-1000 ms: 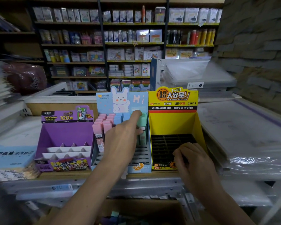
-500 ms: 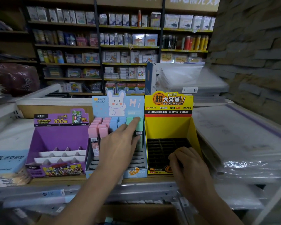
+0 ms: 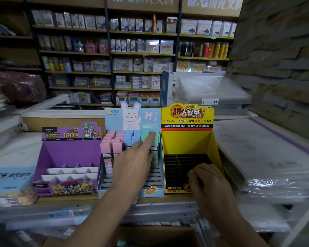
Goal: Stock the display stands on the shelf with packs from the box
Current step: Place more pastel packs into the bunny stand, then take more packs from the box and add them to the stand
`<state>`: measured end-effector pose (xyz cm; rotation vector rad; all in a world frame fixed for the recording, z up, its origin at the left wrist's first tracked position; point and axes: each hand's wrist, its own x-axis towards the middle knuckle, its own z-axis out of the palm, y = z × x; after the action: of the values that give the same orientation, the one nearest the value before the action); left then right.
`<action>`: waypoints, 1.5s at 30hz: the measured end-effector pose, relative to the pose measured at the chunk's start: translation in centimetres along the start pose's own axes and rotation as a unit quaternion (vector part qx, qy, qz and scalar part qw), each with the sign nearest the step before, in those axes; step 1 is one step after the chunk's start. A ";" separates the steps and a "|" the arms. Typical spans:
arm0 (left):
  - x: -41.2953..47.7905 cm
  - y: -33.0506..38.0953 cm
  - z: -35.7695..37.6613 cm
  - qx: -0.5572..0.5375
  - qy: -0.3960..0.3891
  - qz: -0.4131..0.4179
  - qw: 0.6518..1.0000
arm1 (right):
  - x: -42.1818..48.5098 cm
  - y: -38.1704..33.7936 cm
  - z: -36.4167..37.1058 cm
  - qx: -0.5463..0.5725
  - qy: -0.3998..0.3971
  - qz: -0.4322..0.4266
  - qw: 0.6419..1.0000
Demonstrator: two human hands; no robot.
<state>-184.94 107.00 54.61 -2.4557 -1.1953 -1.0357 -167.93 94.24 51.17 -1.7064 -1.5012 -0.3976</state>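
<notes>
Three display stands sit side by side along the front edge of the wooden shelf (image 3: 64,199): purple stand (image 3: 68,154) at left, its white dividers holding no packs; blue stand (image 3: 144,120) with a rabbit header in the middle; yellow stand (image 3: 187,141) at right, its black grid unfilled. Back rows of the blue stand carry upright pink packs (image 3: 112,143), blue packs (image 3: 132,138) and mint packs (image 3: 156,146); the front slots are bare. Left hand (image 3: 132,163) reaches into the blue stand, index finger (image 3: 149,139) straight and laid on the tops of the mint packs; the remaining fingers are hidden, so whether it grasps a pack cannot be told. Right hand (image 3: 210,186) grasps the yellow stand, fingers (image 3: 196,175) curled over its front wall. Cardboard box (image 3: 150,236) lies below the shelf, partly in view, blurred.
</notes>
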 end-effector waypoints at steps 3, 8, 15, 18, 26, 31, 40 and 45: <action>-0.2 0.0 0.0 -0.010 -0.013 -0.005 1.000 | 0.0 -0.1 0.0 0.000 -0.003 0.004 1.000; -0.5 -0.2 -0.8 -0.087 -0.056 -0.013 0.995 | 0.2 -0.5 -0.3 0.004 -0.011 0.011 1.000; -3.4 -1.4 -3.3 -0.218 0.001 -0.042 0.975 | -0.1 -2.0 -1.4 0.046 0.001 0.007 0.999; -5.5 -2.0 -4.1 -0.253 0.011 -0.041 0.966 | -1.0 -3.7 -1.8 0.112 0.022 0.001 0.993; -14.7 -4.9 -4.0 -0.284 -0.044 -0.102 0.952 | -7.4 -6.5 1.3 0.168 -0.071 0.054 0.982; -21.1 -6.4 -2.5 -0.288 -0.136 -0.188 0.929 | -12.6 -6.8 4.7 0.133 -0.155 0.087 0.975; -28.7 -7.4 -1.0 -0.296 -0.204 -0.231 0.904 | -19.8 -7.9 8.7 0.165 -0.260 0.137 0.941; -30.9 -7.5 -0.1 -0.314 -0.282 -0.277 0.863 | -22.4 -8.3 9.7 0.160 -0.333 0.176 0.912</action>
<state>-203.70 93.22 33.02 -3.1485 -2.1303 -0.9612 -183.71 85.93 32.52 -1.8756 -1.5435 0.6564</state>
